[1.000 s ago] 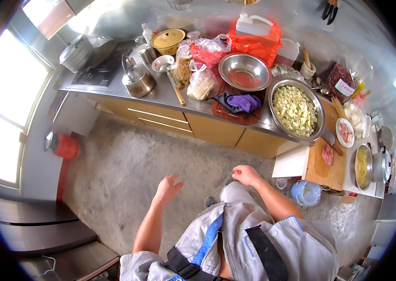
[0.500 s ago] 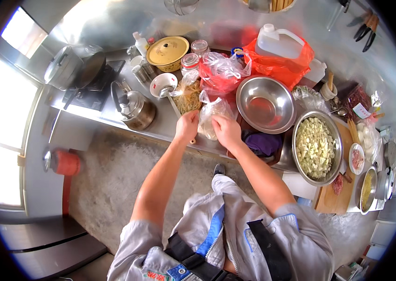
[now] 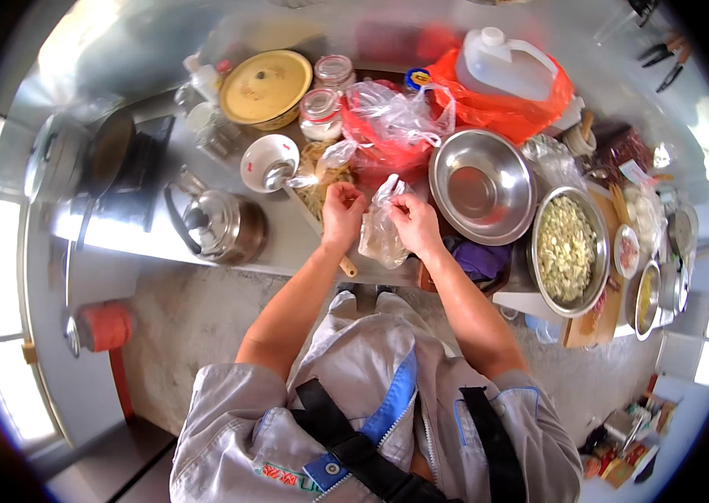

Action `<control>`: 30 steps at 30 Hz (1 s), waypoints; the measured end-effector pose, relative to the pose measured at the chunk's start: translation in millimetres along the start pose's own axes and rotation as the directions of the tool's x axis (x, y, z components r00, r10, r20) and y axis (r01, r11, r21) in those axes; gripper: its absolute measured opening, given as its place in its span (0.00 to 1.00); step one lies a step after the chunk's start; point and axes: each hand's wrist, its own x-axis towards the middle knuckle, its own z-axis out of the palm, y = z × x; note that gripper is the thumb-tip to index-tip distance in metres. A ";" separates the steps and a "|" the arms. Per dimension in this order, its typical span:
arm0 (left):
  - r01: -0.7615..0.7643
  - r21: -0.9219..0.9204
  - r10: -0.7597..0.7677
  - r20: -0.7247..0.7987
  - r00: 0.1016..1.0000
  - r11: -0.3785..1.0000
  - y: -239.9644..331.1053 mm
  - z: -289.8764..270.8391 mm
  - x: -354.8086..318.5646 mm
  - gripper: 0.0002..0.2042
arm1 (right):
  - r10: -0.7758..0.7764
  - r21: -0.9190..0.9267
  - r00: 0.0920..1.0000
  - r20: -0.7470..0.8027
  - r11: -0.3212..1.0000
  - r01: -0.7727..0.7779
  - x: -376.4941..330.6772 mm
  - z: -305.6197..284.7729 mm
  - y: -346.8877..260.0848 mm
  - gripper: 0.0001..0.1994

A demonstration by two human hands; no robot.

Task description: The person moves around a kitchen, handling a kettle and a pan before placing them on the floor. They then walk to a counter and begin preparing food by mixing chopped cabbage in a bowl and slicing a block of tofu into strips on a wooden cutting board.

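Observation:
A clear plastic bag (image 3: 381, 239) with pale contents lies at the counter's front edge, its twisted top pointing away from me. My right hand (image 3: 416, 225) is closed in a pinch on the bag's upper right side. Just left of the bag, my left hand (image 3: 343, 216) has its fingers curled together; whatever is between the fingertips is too small to make out. Under and beside the left hand lies a long tool with a wooden handle end (image 3: 348, 267). Behind it sits a bag of brownish strands (image 3: 314, 194), partly covered by my hand.
A kettle (image 3: 233, 230) and a white bowl (image 3: 270, 152) stand left; a yellow lidded pot (image 3: 266, 88) and jars (image 3: 321, 117) behind. An empty steel basin (image 3: 489, 222), a basin of chopped pale vegetables (image 3: 568, 251) and a cutting board (image 3: 582, 332) are at right.
The bag's top has gone from spread loops to a gathered, upright twist. My left hand has turned and its fingers loosened from a tight fist. My view has shifted slightly.

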 end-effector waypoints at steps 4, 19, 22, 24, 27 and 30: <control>-0.046 0.190 -0.040 0.426 0.904 0.981 18.5 -9.9 4.1 0.10 | 0.018 0.099 0.999 -0.030 0.995 -0.015 -2.8 7.8 0.1 0.10; -0.378 0.425 0.070 0.585 0.808 0.822 40.9 -5.7 19.1 0.08 | 0.060 -0.157 0.987 -0.149 0.984 -0.083 -11.9 6.1 -12.0 0.07; -0.481 0.298 0.164 0.688 0.707 0.825 38.8 -4.4 11.6 0.07 | 0.058 -0.153 0.987 -0.151 0.985 -0.081 -14.1 4.9 -9.5 0.08; -0.484 0.336 0.137 0.691 0.710 0.808 46.6 -3.7 11.0 0.07 | -0.055 -0.113 0.990 -0.133 0.993 0.040 -15.4 0.7 -21.8 0.09; -0.530 0.415 0.092 0.718 0.690 0.740 46.9 -7.8 17.8 0.07 | 0.010 0.134 0.987 -0.159 0.991 0.011 -16.0 4.4 -14.5 0.06; -0.286 0.516 -0.050 0.543 0.839 0.808 40.6 -9.9 19.7 0.07 | 0.132 0.354 0.987 -0.090 0.931 -0.092 -16.6 7.2 -2.5 0.04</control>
